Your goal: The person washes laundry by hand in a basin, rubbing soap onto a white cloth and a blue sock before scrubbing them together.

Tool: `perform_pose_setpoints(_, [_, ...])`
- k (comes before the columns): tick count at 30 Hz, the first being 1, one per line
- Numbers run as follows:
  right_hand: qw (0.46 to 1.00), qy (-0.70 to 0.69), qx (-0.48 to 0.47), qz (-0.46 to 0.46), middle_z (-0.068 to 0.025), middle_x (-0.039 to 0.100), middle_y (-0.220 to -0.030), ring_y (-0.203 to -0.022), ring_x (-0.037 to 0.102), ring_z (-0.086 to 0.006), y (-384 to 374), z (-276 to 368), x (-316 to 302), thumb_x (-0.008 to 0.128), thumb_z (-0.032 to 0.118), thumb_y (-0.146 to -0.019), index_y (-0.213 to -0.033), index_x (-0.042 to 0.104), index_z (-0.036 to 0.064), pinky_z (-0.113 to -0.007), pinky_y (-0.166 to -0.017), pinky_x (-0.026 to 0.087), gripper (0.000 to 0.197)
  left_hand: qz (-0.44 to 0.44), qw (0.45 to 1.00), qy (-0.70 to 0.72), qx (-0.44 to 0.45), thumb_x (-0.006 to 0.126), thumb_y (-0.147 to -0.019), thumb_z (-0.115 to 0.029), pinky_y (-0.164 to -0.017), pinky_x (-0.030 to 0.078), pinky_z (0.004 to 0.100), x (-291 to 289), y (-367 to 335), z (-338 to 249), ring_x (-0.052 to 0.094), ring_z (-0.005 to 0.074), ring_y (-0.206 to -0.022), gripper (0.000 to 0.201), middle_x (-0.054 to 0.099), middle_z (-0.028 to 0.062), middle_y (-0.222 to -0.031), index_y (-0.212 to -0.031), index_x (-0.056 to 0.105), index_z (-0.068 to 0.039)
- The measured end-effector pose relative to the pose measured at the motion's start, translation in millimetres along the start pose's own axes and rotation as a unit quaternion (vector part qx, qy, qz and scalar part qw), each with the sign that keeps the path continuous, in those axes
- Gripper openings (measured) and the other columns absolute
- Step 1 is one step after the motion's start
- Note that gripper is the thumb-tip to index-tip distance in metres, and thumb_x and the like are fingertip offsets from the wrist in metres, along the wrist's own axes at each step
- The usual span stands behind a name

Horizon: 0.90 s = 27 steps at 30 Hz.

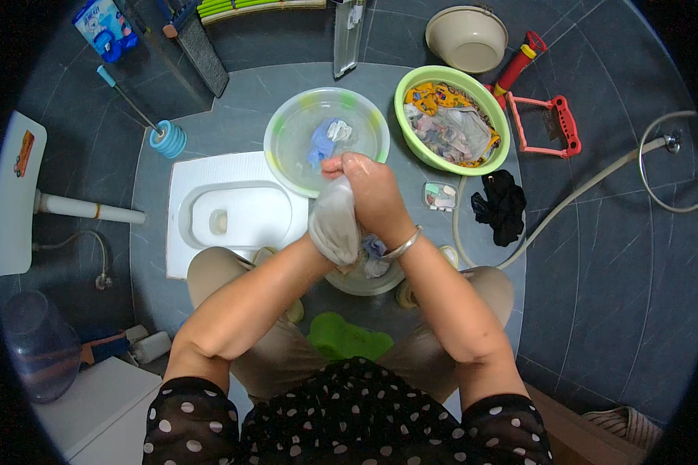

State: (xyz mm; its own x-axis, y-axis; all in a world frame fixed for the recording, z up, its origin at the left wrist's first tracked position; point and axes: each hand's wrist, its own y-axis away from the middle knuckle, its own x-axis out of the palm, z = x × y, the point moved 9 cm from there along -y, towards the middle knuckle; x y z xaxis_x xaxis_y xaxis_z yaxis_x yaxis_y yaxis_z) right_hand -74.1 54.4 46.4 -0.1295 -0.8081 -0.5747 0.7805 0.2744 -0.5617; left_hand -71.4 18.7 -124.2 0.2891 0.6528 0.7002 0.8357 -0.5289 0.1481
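Note:
A pale grey-white cloth (334, 222), wet-looking and bunched, hangs from my hands above the floor between two basins. My right hand (371, 186) is closed in a fist around its upper end. The cloth covers most of my left hand (331, 166); only some fingers show beside the right fist, closed on the same cloth. Just beyond my hands, a translucent basin (282, 136) with green and yellow patches holds water, a blue cloth (320, 142) and a white cloth (340, 130). Below my wrists, a second basin (364, 288), partly hidden, holds bluish and pale laundry (375, 260).
A green basin (412, 147) with clothes stands at the far right, near a black cloth (502, 207), a soap box (440, 196) and a hose (574, 203). A squat toilet (186, 174) lies to the left. A green stool (345, 337) shows between my legs.

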Motion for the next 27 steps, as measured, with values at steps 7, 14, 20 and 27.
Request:
perform_pose_setpoints(7, [0.953, -0.188, 0.221, -0.085, -0.0213, 0.06, -0.103, -0.099, 0.057, -0.0325, 21, -19, -6, 0.035, 0.019, -0.093, -0.114, 0.053, -0.0033, -0.034, -0.087, 0.042, 0.035, -0.026, 0.91, -0.395, 0.127, 0.034, -0.097, -0.017, -0.095, 0.036, 0.0241, 58, 6, -58, 0.044, 0.0136, -0.11, 0.03, 0.048, 0.0064, -0.117, -0.125, 0.041, -0.008])
perform_pose_setpoints(14, [0.922, -0.218, 0.319, -0.021, -0.0194, 0.058, -0.11, -0.1, 0.057, -0.0291, 37, -35, -6, 0.032, 0.021, -0.095, -0.115, 0.052, -0.0008, -0.032, -0.088, 0.042, 0.036, 0.016, 0.958, -0.279, 0.067, 0.037, -0.096, -0.015, -0.092, 0.039, 0.0264, 59, 3, -46, 0.049, 0.0152, -0.104, 0.027, 0.052, 0.0056, -0.109, -0.121, 0.043, -0.007])
perform_pose_setpoints(20, [0.687, -0.448, 0.572, 0.021, -0.0128, 0.062, -0.089, -0.084, 0.058, -0.0215, 98, -75, 31, 0.039, 0.015, -0.09, -0.098, 0.059, -0.0027, -0.03, -0.08, 0.044, 0.028, 0.101, 0.343, -0.923, 0.143, 0.053, -0.076, -0.015, -0.074, 0.042, 0.0298, 113, 9, -68, 0.054, 0.0192, -0.084, 0.013, 0.058, 0.0044, -0.082, -0.082, 0.063, -0.009])
perform_pose_setpoints(27, [0.81, -0.271, 0.503, 0.132, -0.0069, 0.063, -0.094, -0.082, 0.057, -0.0139, 151, -99, 52, 0.044, 0.001, -0.086, -0.097, 0.062, -0.0018, -0.023, -0.075, 0.043, 0.021, 0.097, 0.16, -0.951, 0.246, 0.056, -0.071, -0.016, -0.071, 0.037, 0.0299, 129, 23, -72, 0.051, 0.0188, -0.079, 0.01, 0.054, 0.0021, -0.071, -0.072, 0.063, -0.011])
